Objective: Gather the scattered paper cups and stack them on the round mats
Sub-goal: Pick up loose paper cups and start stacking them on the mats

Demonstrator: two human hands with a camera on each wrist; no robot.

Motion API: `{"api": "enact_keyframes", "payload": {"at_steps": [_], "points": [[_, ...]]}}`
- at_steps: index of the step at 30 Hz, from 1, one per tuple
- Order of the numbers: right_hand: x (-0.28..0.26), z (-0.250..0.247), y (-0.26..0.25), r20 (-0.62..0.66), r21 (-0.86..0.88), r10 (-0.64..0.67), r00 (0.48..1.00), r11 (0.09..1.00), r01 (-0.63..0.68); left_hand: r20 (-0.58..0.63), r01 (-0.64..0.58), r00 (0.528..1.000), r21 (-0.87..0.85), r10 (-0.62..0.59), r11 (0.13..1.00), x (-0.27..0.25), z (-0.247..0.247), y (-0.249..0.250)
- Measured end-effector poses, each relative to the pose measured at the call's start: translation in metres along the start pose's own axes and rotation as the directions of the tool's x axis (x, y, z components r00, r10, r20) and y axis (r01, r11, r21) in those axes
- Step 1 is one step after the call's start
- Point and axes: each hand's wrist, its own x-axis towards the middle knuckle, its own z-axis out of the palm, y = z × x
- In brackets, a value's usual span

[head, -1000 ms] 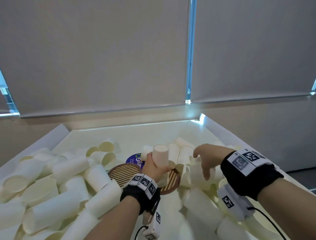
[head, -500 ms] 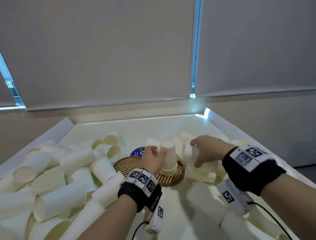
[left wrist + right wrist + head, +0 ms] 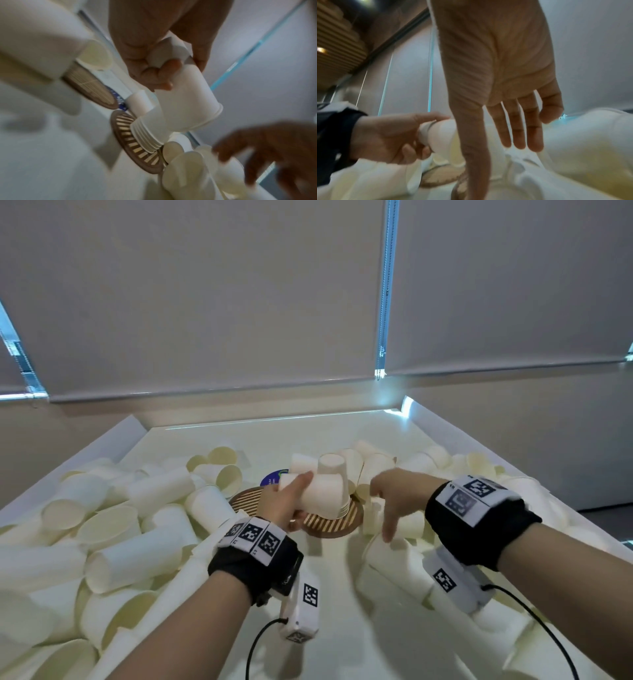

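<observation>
Your left hand (image 3: 286, 501) pinches a tilted cup (image 3: 320, 494) at frame centre beside the short stack (image 3: 337, 484) on the round mat (image 3: 334, 522); your right hand (image 3: 394, 494) hovers spread, empty; dozens of loose cups (image 3: 137, 556) left across the table (image 3: 342, 628).

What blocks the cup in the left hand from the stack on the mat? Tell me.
Nothing visible does. The left hand grips a paper cup tilted right beside the stack on the striped round mat. The stack's top is bare, and the right hand hovers off to the side over loose cups.
</observation>
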Motion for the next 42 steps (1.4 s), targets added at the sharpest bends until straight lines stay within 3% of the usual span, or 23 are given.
{"api": "enact_keyframes", "payload": {"at_steps": [3,6,8,11,14,18,23,26,28,30,33,35,36,39,42], "points": [[0.001,0.017,-0.001,0.14,-0.074,-0.044,0.989,0.996,0.055,-0.006,0.054,0.999,0.005,-0.054,0.999,0.001,-0.011,-0.007],[0.003,0.022,-0.004,0.184,-0.096,-0.093,0.979,0.989,0.112,-0.001,0.065,0.998,0.018,-0.065,0.998,-0.004,-0.013,-0.011],[0.004,0.015,-0.003,0.099,-0.025,-0.092,0.991,0.995,0.095,-0.019,0.053,0.998,-0.01,-0.053,0.999,-0.007,-0.012,-0.011],[0.001,-0.008,0.0,-0.15,0.204,-0.029,0.988,0.977,0.06,-0.11,0.013,0.994,-0.095,-0.024,0.995,-0.006,-0.014,-0.009],[-0.002,-0.025,0.003,-0.351,0.493,0.121,0.929,0.867,0.073,-0.202,-0.035,0.979,-0.187,-0.004,0.982,-0.007,-0.015,-0.007],[-0.006,-0.023,-0.007,-0.299,0.73,0.184,0.936,0.676,0.1,-0.186,-0.062,0.983,-0.289,0.007,0.955,-0.018,-0.006,-0.002],[-0.003,-0.007,-0.041,-0.219,0.887,0.124,0.968,0.438,0.144,-0.064,-0.186,0.981,-0.066,0.182,0.98,-0.036,0.013,0.006],[0.0,-0.003,-0.052,-0.221,0.902,0.108,0.969,0.401,0.161,-0.046,-0.227,0.971,0.123,0.234,0.966,-0.037,0.006,0.015],[0.002,-0.005,-0.055,-0.23,0.903,0.132,0.964,0.398,0.161,-0.057,-0.236,0.958,0.403,0.282,0.884,-0.028,-0.008,0.022],[0.006,-0.006,-0.056,-0.227,0.891,0.192,0.955,0.436,0.125,-0.141,-0.135,0.94,0.681,0.31,0.72,-0.015,-0.028,0.025],[0.01,-0.003,-0.059,-0.201,0.881,0.22,0.955,0.466,0.078,-0.229,0.133,0.947,0.917,0.225,0.375,-0.011,-0.049,0.018],[0.014,0.002,-0.059,-0.178,0.864,0.195,0.965,0.499,0.058,-0.227,0.194,0.954,0.965,0.195,0.176,-0.014,-0.059,0.007],[0.016,0.006,-0.058,-0.168,0.858,0.191,0.967,0.512,0.048,-0.207,0.182,0.962,0.972,0.176,0.148,-0.014,-0.062,0.001],[0.015,0.008,-0.059,-0.144,0.872,0.236,0.961,0.49,0.01,-0.165,0.135,0.977,0.968,0.133,0.213,-0.007,-0.071,-0.012],[0.013,0.007,-0.056,-0.142,0.876,0.251,0.957,0.482,0.004,-0.154,0.123,0.98,0.968,0.128,0.221,-0.009,-0.069,-0.009]]}}
